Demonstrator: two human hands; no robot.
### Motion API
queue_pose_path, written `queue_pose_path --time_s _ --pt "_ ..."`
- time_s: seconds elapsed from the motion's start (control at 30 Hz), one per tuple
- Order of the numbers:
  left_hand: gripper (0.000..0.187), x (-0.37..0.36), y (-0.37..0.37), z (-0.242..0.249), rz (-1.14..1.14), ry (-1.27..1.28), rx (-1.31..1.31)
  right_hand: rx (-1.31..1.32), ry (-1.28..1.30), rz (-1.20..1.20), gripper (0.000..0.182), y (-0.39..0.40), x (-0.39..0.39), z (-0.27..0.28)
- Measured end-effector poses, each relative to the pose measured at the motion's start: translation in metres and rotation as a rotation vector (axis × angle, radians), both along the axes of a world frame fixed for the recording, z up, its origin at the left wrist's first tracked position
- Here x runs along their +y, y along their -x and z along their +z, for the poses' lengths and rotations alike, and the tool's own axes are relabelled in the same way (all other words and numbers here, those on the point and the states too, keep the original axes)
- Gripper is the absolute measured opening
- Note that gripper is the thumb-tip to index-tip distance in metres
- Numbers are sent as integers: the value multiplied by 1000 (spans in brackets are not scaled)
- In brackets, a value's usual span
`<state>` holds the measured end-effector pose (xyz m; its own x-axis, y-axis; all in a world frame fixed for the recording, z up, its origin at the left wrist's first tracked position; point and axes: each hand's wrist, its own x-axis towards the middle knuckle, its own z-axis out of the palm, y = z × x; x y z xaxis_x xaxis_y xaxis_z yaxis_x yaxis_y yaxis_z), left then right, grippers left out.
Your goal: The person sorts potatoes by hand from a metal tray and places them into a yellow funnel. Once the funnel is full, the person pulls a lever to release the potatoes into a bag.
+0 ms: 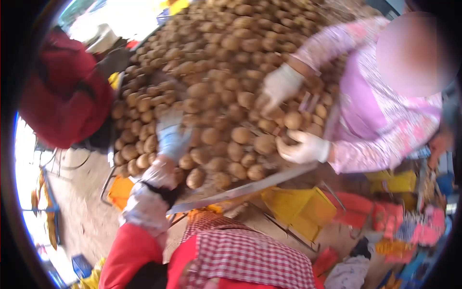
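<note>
My left hand (173, 139), in a light blue glove with pale fingertips, reaches palm down over a large heap of round brown potatoes (210, 136). Its fingers stretch forward and the thumb stands apart; motion blurs them. Potatoes lie close on both sides of the hand. A white sleeve cover (147, 207) with a dark band covers my forearm below the red sleeve. My right hand is out of sight. Below the heap shows my red checked apron (250, 255).
Across the heap a person's two white-gloved hands (284, 86) work among the potatoes. A metal rim (250, 187) edges the table. Under it stand a yellow crate (301, 209) and an orange crate (120, 191). Another person in dark red (67, 91) is at the left.
</note>
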<state>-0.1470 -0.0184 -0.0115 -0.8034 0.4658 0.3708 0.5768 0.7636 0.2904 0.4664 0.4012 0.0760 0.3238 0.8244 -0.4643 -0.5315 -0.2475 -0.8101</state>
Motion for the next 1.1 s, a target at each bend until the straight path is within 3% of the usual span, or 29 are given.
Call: queue_pose_path --time_s 0.03,0.07,0.1,0.13,0.17,0.2,0.27,0.33,0.4,0.47,0.53,0.6,0.63,0.67,0.73,0.77,0.83,0.87,0.93,0.97,1.0,1.07,1.1 --pt "54 14 -2 13 -32 125 -311 -138 -15 118 46 -25 6 -15" --pt "66 15 -4 -7 -321 508 -154 -267 -33 234 45 -36 5 -28" --pt "76 39 -45 23 -65 256 -258 -392 -58 354 43 -38 -2 -44" --pt "83 36 -61 14 -118 300 -185 -499 -71 482 41 -31 -11 -66" --pt "87 30 -77 21 -165 197 -315 -548 -27 527 38 -7 -25 -73" --pt "87 14 -94 30 -231 249 -363 -589 7 559 35 23 -71 -88" --pt "86 -17 -125 30 -408 326 -352 -716 -149 955 27 77 -121 -101" --pt "84 -42 -130 9 -325 316 -255 -968 -668 1139 26 156 -167 -85" --pt "82 -54 -124 3 -168 261 -205 -1216 -1370 1269 31 222 -177 -46" --pt "81 -55 -115 11 -41 267 -250 -1166 -1522 1298 37 283 -180 -30" --pt "79 -65 -118 15 -24 274 -268 -1307 -1518 1287 37 331 -185 -31" --pt "78 -78 -125 22 -19 278 -289 -1626 -1268 1635 37 356 -200 -32" --pt "76 -86 -134 24 -11 236 -273 -1802 -1367 1655 39 363 -212 -36" --pt "74 -95 -142 26 -5 200 -259 -1764 -1465 1622 35 368 -220 -38" --pt "69 -111 -160 24 60 107 -175 -1267 -1284 1891 27 378 -224 -39" --pt "68 -118 -167 20 93 49 -173 -883 -1207 1791 19 384 -225 -55" --pt "65 -125 -177 14 179 -34 -178 -945 -1368 1575 15 415 -218 -44" --pt "65 -127 -179 13 208 -37 -170 -989 -1536 1451 20 436 -211 -39" --pt "66 -127 -178 15 229 -31 -205 -1351 -1593 1502 37 474 -199 -46" --pt "66 -126 -176 17 229 -27 -211 -1577 -1411 1748 53 491 -196 -54" --pt "66 -122 -172 18 199 -47 -199 -1578 -1406 1752 53 501 -199 -55" --pt "66 -112 -166 22 174 -67 -188 -1746 -1145 1767 61 519 -210 -56" --pt "66 -106 -165 24 169 -75 -188 -1786 -987 1898 68 531 -213 -46"
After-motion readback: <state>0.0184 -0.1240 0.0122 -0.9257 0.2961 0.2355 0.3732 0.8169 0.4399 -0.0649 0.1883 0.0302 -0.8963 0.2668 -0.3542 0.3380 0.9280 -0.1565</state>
